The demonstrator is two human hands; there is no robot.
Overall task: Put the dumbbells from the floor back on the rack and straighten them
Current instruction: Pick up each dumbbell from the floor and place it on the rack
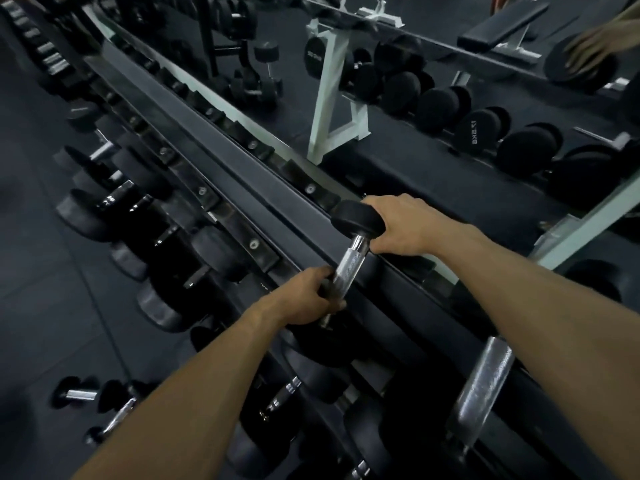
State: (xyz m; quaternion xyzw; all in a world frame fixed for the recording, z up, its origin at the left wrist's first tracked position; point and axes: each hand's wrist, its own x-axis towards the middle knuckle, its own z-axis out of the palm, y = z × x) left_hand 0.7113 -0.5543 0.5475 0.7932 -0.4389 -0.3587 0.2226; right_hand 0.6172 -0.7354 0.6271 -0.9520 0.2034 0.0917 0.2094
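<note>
The dumbbell's (353,251) near head hides under the left hand (304,299) — upper-left rack (214,161) blurred, a lower-right handle (485,382) cut off.

Both hands on dumbbell (350,247) at rack (221,174) top — left hand (304,299) grips handle, right hand (401,226) apparently cups head.

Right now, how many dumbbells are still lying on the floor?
2 that I can see, both at lower left: one small dumbbell lying crosswise, and a second dumbbell angled just beside it, partly hidden by the left forearm. Others may lie out of view.
</note>
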